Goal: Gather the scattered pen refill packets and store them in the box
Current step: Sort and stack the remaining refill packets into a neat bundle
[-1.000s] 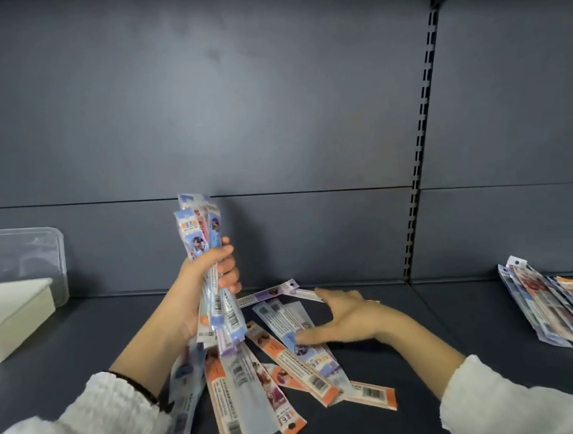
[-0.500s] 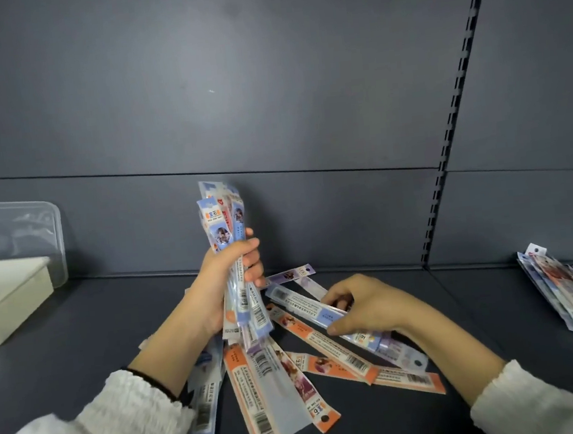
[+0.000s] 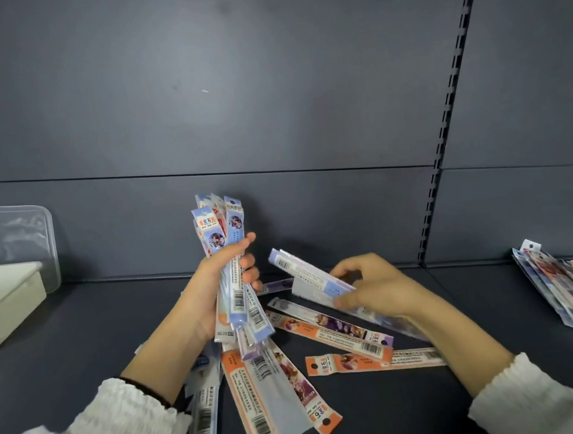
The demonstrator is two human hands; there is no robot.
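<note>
My left hand (image 3: pixel 211 288) grips an upright bundle of pen refill packets (image 3: pixel 227 258), blue and white with barcodes. My right hand (image 3: pixel 374 289) holds a lifted blue-white packet (image 3: pixel 305 275) slanting up toward the bundle. Several more packets lie loose on the dark shelf (image 3: pixel 79 344) below my hands, among them an orange-ended one (image 3: pixel 251 404) and an orange one lying across (image 3: pixel 364 362). The white box (image 3: pixel 1 310) stands at the far left edge, with a clear plastic lid (image 3: pixel 15 238) leaning behind it.
A second pile of packets (image 3: pixel 568 289) lies on the shelf at the far right. The dark back wall rises right behind the shelf, and a slotted metal upright (image 3: pixel 445 129) divides it. White sleeves cover both forearms.
My right hand went from lying flat on the loose packets to pinching one and lifting it off the shelf toward the bundle. The left hand kept its bundle upright.
</note>
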